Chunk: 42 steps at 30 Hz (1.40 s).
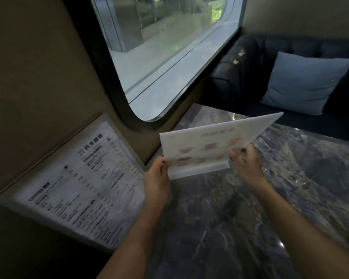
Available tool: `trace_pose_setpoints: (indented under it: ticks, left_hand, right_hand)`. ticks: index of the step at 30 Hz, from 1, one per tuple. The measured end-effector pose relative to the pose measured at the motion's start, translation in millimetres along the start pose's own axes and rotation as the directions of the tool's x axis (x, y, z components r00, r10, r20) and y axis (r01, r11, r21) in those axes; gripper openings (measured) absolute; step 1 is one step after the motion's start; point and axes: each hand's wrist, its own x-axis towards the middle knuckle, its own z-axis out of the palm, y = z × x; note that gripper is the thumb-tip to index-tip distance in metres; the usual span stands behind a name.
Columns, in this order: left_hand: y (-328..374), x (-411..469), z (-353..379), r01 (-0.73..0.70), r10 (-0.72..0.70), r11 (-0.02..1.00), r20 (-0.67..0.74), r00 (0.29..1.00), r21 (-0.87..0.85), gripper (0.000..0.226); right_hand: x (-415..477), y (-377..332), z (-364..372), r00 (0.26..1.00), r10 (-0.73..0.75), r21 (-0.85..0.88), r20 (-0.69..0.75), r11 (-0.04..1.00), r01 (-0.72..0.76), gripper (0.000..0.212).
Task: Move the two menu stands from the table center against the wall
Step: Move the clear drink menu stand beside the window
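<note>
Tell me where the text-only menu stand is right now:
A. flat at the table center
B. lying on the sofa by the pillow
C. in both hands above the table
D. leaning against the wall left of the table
D: the text menu stand leans on the wall, while both hands hold the picture menu stand.

wall (32, 81) beige | window (165, 49) rounded | sofa (250, 63) dark | cushion (304, 83) blue | light dim
</note>
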Motion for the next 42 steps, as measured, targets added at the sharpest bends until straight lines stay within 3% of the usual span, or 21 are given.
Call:
trace_pose_setpoints:
  ticks: [7,18,22,25,31,42]
  left_hand:
    - [-22,17,-22,0.023,-0.022,0.996,-0.004,1.0,0.087,0.019]
    - [-44,20,-31,0.072,-0.082,0.974,0.039,0.996,0.214,0.024]
    - [-25,22,-40,0.002,0.0,0.989,-0.009,1.0,0.147,0.008]
    - [1,25,-51,-0.085,0.088,0.995,-0.066,0.994,0.046,0.014]
    - [34,21,-68,-0.251,0.271,0.961,-0.207,0.94,0.116,0.006]
    - [41,38,-74,-0.202,0.23,0.972,-0.322,0.918,0.118,0.006]
  right_hand:
    - [30,-4,38,0.998,0.009,-0.039,0.068,0.999,-0.006,0.023]
    - [61,-12,76,0.978,0.019,0.129,0.206,0.991,-0.047,0.046]
    - [66,-13,80,0.972,0.003,0.147,0.235,0.988,-0.039,0.05]
    - [73,-15,85,0.967,0.0,0.159,0.255,0.986,-0.042,0.066]
    - [92,-25,101,0.945,-0.049,0.188,0.322,0.982,-0.013,0.067]
    - [127,-34,129,0.891,-0.058,0.195,0.451,0.98,-0.034,0.055]
